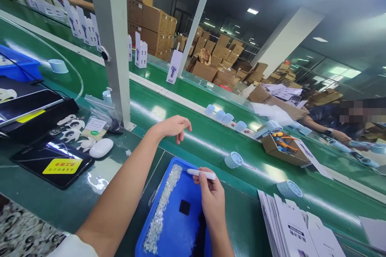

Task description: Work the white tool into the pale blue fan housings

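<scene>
Your right hand (212, 196) pinching slim white plastic stick (201, 174) between fingertips, hovering over far end of blue plastic tray (177, 229). Stick's long axis lying nearly level, running left-right, free end pointing left. Your left hand (173, 126) hanging above green conveyor belt (205, 140), fingers loosely curled downward, gripping nothing.

The right hand (212, 198) holds a pen (201, 174) over the tray (181, 231), chips (161, 209) along the tray's left side. The left hand (173, 126) hangs over the belt (211, 140) behind. Right of the tray lie flat boxes (298, 229); left, a tablet (52, 162).
</scene>
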Available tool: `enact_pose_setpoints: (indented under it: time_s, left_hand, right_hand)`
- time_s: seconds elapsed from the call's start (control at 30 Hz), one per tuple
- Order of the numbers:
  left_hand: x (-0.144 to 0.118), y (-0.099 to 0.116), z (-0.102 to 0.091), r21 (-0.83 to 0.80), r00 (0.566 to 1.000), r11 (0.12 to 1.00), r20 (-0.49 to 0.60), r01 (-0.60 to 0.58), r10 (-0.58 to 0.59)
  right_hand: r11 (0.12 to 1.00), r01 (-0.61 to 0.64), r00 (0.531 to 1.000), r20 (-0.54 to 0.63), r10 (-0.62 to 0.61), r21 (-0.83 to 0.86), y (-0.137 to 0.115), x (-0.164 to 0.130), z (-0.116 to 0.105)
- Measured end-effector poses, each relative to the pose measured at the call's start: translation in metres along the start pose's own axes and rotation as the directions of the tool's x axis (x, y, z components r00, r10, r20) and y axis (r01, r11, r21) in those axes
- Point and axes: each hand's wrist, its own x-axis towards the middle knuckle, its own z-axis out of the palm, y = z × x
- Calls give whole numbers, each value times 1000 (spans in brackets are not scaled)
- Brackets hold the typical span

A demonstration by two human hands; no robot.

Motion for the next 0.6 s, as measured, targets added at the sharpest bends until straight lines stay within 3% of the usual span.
enact_pose_setpoints:
  time_s: [0.4,0.5,0.6]
  left_hand:
    - [2,0,-2,-11,988,1000,-151,-24,23]
    - [3,1,-3,-18,978,999,-205,-33,28]
    - [4,1,-3,-13,973,999,-227,-39,35]
  right_hand:
    - [999,-12,1000,-10,12,-37,2,-1,-1]
    - [992,55,998,-17,-57,-115,2,-2,-3]
    - [945,193,981,86,-176,-263,-1,-4,-7]
